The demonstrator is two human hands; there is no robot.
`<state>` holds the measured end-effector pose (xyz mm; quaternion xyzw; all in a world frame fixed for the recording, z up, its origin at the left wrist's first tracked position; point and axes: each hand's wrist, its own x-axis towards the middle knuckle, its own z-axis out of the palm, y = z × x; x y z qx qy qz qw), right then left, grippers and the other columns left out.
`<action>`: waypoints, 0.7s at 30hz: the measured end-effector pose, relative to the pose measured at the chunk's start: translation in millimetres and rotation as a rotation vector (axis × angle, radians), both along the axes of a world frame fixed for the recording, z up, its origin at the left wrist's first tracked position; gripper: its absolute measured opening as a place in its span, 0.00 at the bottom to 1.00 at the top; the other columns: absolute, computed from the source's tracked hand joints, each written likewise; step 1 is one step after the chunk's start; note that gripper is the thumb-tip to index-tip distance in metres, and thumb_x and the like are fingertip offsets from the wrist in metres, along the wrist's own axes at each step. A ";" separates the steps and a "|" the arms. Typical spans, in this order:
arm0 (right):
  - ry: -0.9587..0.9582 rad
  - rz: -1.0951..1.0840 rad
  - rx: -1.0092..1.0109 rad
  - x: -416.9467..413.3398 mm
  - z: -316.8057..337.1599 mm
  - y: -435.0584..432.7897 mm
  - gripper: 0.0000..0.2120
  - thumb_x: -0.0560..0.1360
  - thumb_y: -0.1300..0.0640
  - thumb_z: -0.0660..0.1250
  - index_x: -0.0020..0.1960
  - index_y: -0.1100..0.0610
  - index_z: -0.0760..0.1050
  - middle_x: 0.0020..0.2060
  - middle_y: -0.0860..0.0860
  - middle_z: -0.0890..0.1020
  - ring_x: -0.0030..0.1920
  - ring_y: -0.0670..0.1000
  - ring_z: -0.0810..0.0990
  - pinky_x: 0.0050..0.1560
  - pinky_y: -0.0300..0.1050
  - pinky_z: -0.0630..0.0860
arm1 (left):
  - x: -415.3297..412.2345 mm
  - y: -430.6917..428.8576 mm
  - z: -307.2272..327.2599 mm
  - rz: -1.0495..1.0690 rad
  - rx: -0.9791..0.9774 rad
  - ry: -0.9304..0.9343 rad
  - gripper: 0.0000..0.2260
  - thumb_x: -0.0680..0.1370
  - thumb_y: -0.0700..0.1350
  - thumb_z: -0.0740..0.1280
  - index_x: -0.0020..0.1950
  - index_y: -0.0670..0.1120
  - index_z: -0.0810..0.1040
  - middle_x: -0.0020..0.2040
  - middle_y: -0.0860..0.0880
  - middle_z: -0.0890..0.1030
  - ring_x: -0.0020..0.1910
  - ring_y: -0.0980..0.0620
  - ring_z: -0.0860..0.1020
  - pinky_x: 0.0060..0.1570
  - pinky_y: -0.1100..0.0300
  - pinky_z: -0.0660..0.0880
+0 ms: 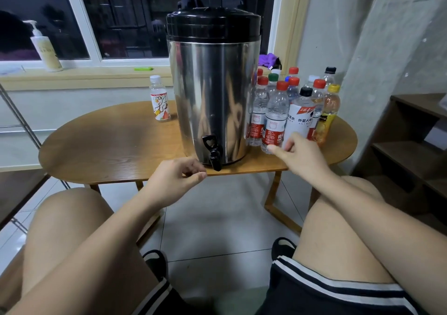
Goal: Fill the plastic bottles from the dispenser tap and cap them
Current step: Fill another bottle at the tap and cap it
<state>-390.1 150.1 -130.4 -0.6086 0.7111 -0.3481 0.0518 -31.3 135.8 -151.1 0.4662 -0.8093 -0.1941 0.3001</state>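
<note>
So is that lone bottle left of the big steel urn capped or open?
Capped: the lone bottle stands upright with a white cap on its neck, beside the steel dispenser.

The right hand (302, 153) is at the white-labelled bottle (300, 118)'s base.

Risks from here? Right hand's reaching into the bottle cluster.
1. The right hand is at the base of a tightly packed bottle cluster; pulling one out may topple neighbours.
2. The tap overhangs the table edge, so a misaligned bottle would likely spill onto the floor.
</note>
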 end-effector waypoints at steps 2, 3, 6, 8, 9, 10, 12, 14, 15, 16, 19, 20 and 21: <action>-0.027 0.121 0.051 22.8 -7.4 11.1 0.23 0.76 0.31 0.74 0.43 0.50 0.74 0.33 0.50 0.82 0.36 0.50 0.81 0.37 0.50 0.76 | 8.6 -5.1 5.9 0.025 0.011 0.004 0.02 0.81 0.54 0.75 0.49 0.58 0.85 0.44 0.60 0.85 0.48 0.61 0.81 0.45 0.62 0.75; -0.045 0.166 0.089 34.5 -11.4 15.5 0.22 0.75 0.31 0.74 0.43 0.49 0.75 0.33 0.50 0.83 0.36 0.50 0.83 0.39 0.52 0.80 | 13.7 -7.8 8.5 0.038 0.018 0.011 0.03 0.81 0.54 0.75 0.49 0.58 0.85 0.43 0.60 0.85 0.47 0.59 0.81 0.44 0.60 0.76; -0.079 0.265 0.159 66.7 -26.8 22.6 0.21 0.74 0.31 0.75 0.42 0.48 0.76 0.33 0.49 0.84 0.35 0.48 0.85 0.43 0.57 0.84 | 29.8 -17.1 16.0 0.082 0.023 0.008 0.03 0.81 0.54 0.75 0.49 0.58 0.85 0.43 0.57 0.84 0.45 0.58 0.81 0.44 0.58 0.78; -0.095 0.333 0.223 86.1 -36.8 24.8 0.20 0.74 0.32 0.75 0.42 0.47 0.77 0.34 0.48 0.84 0.35 0.49 0.85 0.45 0.58 0.85 | 40.6 -26.0 19.2 0.120 0.037 -0.023 0.03 0.81 0.55 0.75 0.50 0.57 0.86 0.43 0.56 0.84 0.44 0.59 0.81 0.42 0.61 0.75; -0.108 0.363 0.272 94.5 -41.9 25.3 0.19 0.75 0.33 0.76 0.43 0.48 0.77 0.34 0.49 0.85 0.36 0.49 0.85 0.46 0.58 0.85 | 45.9 -31.9 20.4 0.145 0.047 -0.036 0.04 0.81 0.55 0.75 0.50 0.57 0.86 0.43 0.56 0.85 0.44 0.59 0.81 0.41 0.62 0.74; -0.116 0.394 0.321 102.6 -46.7 25.6 0.18 0.76 0.34 0.76 0.44 0.48 0.78 0.35 0.48 0.85 0.36 0.49 0.86 0.46 0.58 0.85 | 51.0 -38.5 21.7 0.173 0.056 -0.046 0.04 0.80 0.56 0.76 0.50 0.57 0.86 0.44 0.56 0.85 0.44 0.59 0.81 0.42 0.61 0.74; -0.108 0.438 0.394 115.8 -55.7 24.3 0.17 0.76 0.35 0.76 0.45 0.48 0.79 0.36 0.48 0.86 0.38 0.49 0.86 0.49 0.59 0.86 | 60.3 -54.6 25.1 0.211 0.074 -0.072 0.05 0.80 0.56 0.76 0.51 0.56 0.86 0.45 0.56 0.85 0.45 0.58 0.82 0.44 0.60 0.75; -0.109 0.469 0.429 126.7 -61.0 19.3 0.17 0.76 0.35 0.76 0.46 0.48 0.80 0.38 0.49 0.86 0.40 0.49 0.86 0.50 0.59 0.86 | 68.0 -74.3 30.5 0.237 0.095 -0.075 0.07 0.79 0.55 0.77 0.53 0.55 0.85 0.44 0.55 0.86 0.44 0.58 0.83 0.43 0.61 0.75; -0.127 0.490 0.448 131.7 -61.9 15.9 0.16 0.76 0.35 0.76 0.47 0.48 0.80 0.39 0.49 0.86 0.41 0.50 0.86 0.50 0.60 0.86 | 71.4 -86.3 33.0 0.256 0.109 -0.059 0.08 0.79 0.54 0.78 0.54 0.54 0.85 0.43 0.54 0.86 0.43 0.57 0.84 0.44 0.60 0.77; -0.160 0.514 0.466 136.7 -62.7 12.1 0.16 0.76 0.36 0.76 0.48 0.48 0.80 0.41 0.49 0.87 0.43 0.51 0.86 0.51 0.60 0.86 | 74.1 -99.4 35.3 0.277 0.125 -0.035 0.09 0.78 0.54 0.78 0.54 0.53 0.84 0.42 0.53 0.87 0.43 0.56 0.85 0.45 0.58 0.79; -0.256 0.566 0.503 149.9 -64.4 2.2 0.15 0.77 0.38 0.76 0.52 0.48 0.81 0.45 0.51 0.87 0.47 0.52 0.87 0.52 0.60 0.86 | 80.8 -145.6 33.8 0.347 0.187 0.052 0.15 0.75 0.53 0.82 0.57 0.52 0.82 0.46 0.51 0.87 0.46 0.52 0.86 0.45 0.55 0.79; -0.278 0.568 0.505 152.9 -66.1 -1.1 0.14 0.77 0.39 0.76 0.52 0.48 0.81 0.45 0.51 0.87 0.47 0.52 0.87 0.52 0.60 0.86 | 80.8 -161.7 32.2 0.373 0.203 0.078 0.19 0.73 0.54 0.83 0.59 0.52 0.81 0.48 0.51 0.86 0.47 0.51 0.85 0.45 0.55 0.79; -0.293 0.565 0.505 155.6 -67.1 -4.0 0.15 0.77 0.38 0.77 0.52 0.48 0.81 0.45 0.51 0.86 0.47 0.52 0.87 0.52 0.60 0.86 | 80.4 -177.4 30.4 0.403 0.214 0.102 0.23 0.72 0.55 0.84 0.61 0.52 0.80 0.52 0.50 0.86 0.50 0.50 0.85 0.44 0.55 0.79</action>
